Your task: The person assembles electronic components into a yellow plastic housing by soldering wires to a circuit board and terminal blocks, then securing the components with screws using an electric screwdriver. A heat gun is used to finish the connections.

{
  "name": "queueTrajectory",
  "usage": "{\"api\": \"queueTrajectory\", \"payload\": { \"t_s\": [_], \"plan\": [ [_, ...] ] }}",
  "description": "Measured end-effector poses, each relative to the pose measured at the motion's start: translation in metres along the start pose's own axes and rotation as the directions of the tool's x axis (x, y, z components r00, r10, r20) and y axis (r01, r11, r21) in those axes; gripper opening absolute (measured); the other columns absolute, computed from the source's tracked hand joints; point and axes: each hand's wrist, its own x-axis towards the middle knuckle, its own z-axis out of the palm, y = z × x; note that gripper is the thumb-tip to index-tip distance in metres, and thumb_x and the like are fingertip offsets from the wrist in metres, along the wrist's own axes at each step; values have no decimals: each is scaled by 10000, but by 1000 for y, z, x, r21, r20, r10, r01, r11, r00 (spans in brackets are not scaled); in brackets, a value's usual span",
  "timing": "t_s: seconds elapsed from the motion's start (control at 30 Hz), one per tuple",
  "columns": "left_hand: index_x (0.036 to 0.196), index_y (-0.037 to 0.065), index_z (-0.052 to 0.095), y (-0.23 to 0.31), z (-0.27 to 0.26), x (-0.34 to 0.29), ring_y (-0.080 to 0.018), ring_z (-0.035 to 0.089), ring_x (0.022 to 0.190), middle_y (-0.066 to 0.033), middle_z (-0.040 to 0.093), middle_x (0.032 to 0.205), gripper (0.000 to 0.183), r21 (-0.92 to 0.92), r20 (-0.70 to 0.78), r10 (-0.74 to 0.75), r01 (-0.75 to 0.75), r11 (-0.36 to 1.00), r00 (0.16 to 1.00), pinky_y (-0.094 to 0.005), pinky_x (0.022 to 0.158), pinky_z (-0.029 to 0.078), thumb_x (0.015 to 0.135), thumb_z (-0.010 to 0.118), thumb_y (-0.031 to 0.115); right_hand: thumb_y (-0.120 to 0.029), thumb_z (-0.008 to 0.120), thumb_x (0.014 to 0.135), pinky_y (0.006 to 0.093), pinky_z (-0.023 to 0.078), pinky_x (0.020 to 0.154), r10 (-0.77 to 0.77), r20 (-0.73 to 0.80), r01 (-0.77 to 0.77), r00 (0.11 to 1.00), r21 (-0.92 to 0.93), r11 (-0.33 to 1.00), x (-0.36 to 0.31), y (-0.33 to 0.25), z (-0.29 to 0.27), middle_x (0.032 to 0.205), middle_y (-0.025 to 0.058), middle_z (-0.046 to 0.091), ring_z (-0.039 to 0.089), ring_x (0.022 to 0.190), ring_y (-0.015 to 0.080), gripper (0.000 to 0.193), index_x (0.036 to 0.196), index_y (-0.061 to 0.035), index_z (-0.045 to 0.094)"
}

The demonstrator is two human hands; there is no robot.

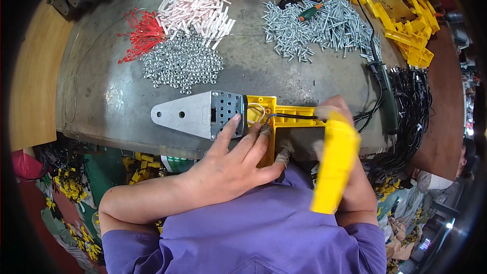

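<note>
A yellow plastic housing half (297, 109) lies hollow side up near the table's front edge. It joins a grey pointed metal plate (185, 114) with a perforated dark section (228, 105). My left hand (236, 165) steadies this piece: one fingertip rests on the perforated section, others on the housing, and the thumb is beside its lower leg. Tape-like covers wrap some fingertips. A black cable (299, 116) with white and blue wires runs through the housing. My right hand (339, 104), partly hidden, holds another yellow plastic housing part (335, 165), blurred by motion and tilted over the edge.
Loose nuts (182, 63), red wire pieces (144, 35), white tubes (195, 7) and screws (324, 28) lie in heaps farther back. A dark green screwdriver-like tool (389, 101) stands at right beside black cables (411, 116). Yellow housings (411, 30) pile at far right.
</note>
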Motion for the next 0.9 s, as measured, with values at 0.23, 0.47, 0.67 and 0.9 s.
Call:
{"api": "queueTrajectory", "payload": {
  "t_s": [0.23, 0.47, 0.67, 0.9],
  "plan": [
    [1270, 273, 492, -6, -1, -11, -276, 556, 1108, -138, 535, 1194, 453, -21, 94, 114, -113, 993, 989, -626, 1009, 317, 819, 520, 278, -215, 629, 625, 419, 376, 827, 188, 223, -57, 956, -490, 870, 33, -23, 17, 1058, 128, 520, 492, 964, 312, 570, 1154, -35, 512],
    [982, 255, 601, -13, -16, -33, -168, 624, 834, -36, 614, 885, 210, 2, -399, 344, -375, 927, 850, -353, 878, 485, 777, 616, 216, -215, 635, 656, 430, 377, 825, 284, 328, -17, 901, -628, 778, 33, -32, 24, 1064, 135, 501, 479, 989, 316, 536, 1137, -19, 505],
    [1110, 270, 556, -48, -10, 26, -377, 521, 1050, -199, 466, 1208, 569, -166, -126, 108, -129, 978, 986, -445, 881, 485, 585, 769, 228, -151, 656, 620, 430, 401, 796, 121, 398, 125, 909, -540, 833, 27, -16, 15, 1028, 153, 506, 501, 956, 337, 508, 1073, 13, 499],
    [1111, 286, 562, -54, -5, 25, -395, 473, 1093, -232, 433, 1237, 631, -369, -4, 122, -115, 922, 993, -454, 926, 450, 526, 793, 245, -71, 633, 575, 414, 427, 731, 50, 324, 126, 945, -499, 857, 20, -3, 21, 945, 162, 528, 533, 866, 341, 492, 1039, 19, 498]
  ]
}}
